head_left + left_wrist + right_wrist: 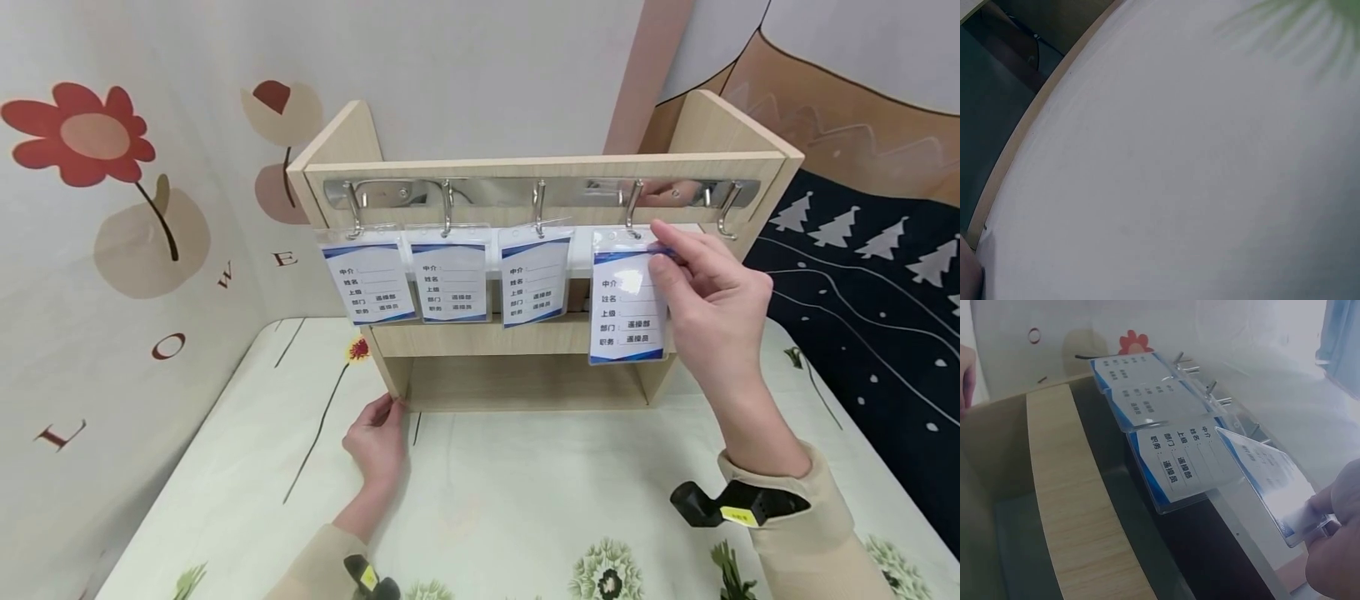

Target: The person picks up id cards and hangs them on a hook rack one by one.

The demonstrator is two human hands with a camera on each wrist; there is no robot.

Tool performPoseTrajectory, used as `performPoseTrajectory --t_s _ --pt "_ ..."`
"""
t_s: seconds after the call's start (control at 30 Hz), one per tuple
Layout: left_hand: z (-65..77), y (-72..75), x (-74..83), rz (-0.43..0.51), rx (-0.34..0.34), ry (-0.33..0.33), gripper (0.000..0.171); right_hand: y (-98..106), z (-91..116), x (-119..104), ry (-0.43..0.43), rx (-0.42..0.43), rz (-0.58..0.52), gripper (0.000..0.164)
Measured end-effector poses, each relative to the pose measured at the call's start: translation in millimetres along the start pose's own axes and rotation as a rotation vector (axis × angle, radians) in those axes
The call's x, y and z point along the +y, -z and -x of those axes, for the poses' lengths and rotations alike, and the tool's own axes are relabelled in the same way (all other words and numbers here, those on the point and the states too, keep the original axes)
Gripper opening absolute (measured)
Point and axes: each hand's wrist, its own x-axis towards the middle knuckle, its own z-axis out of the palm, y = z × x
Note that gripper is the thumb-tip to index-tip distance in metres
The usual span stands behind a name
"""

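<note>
My right hand point(716, 296) pinches a clear-sleeved name badge point(628, 308) with blue bands by its upper right edge. The badge's top lies at the fourth hook point(634, 204); whether the hook passes through its hole I cannot tell. In the right wrist view this badge point(1269, 481) is tilted between thumb and fingers. Three similar badges, the left point(370, 283), the second point(450, 282) and the third point(534, 279), hang from the other hooks. At the lower left corner of the wooden shelf point(480, 340), my left hand point(377, 442) holds the side panel's edge with curled fingers.
A metal hook rail point(495, 192) runs along the shelf's upper board, and its rightmost hook point(727, 212) carries no badge. The shelf stands on a table with a flower-print cloth point(517, 483). Printed curtains point(202, 108) close off the back and sides.
</note>
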Motion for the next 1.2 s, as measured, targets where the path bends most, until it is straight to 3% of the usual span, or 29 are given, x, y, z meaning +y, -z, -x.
performPoseTrajectory --t_s 0.23,0.5,1.2 --pt "-0.2 0.7 0.5 -0.010 0.002 -0.009 0.016 -1 -2 5 0.042 -0.002 -0.041 0.037" --pt "-1.0 1.6 1.7 -0.020 0.002 -0.019 0.017 -4 -4 19 0.174 0.017 -0.074 0.038" --pt "0.9 1.5 2.9 0.005 -0.013 0.000 0.017 -14 -4 32 0.161 0.104 -0.016 0.035"
